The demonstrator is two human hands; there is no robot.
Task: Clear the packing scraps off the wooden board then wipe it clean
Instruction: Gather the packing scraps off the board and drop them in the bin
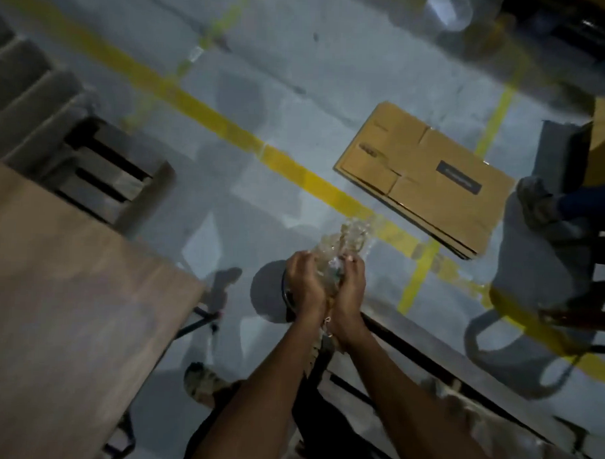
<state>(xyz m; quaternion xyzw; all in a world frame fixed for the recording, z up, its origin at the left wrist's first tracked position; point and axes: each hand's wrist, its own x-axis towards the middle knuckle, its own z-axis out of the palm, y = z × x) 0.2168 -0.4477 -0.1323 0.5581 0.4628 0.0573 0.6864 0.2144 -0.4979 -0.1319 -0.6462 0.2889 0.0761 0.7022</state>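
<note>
A: Where are the hands?
B: Centre, low in the view. Left hand point(304, 281) & right hand point(352, 287) are pressed side by side, fingers curled in around a crumpled wad of clear plastic packing point(341, 248). It bulges up past the fingertips; a bit trails down betw. the wrists.

A: And the wooden board?
B: Far left, tilted across the view. The wooden board point(62, 289) sits well apart from the hands; picture is blurry, can't tell if scraps are on it.

A: What's under the hands?
B: A dark round container point(275, 293) on the grey floor point(266, 49), partly hidden by the left hand. Contents unclear.

A: Anything else nearby?
B: Flattened cardboard box point(426, 178) lying on the floor up & to the right, across a yellow floor line point(209, 112).
</note>
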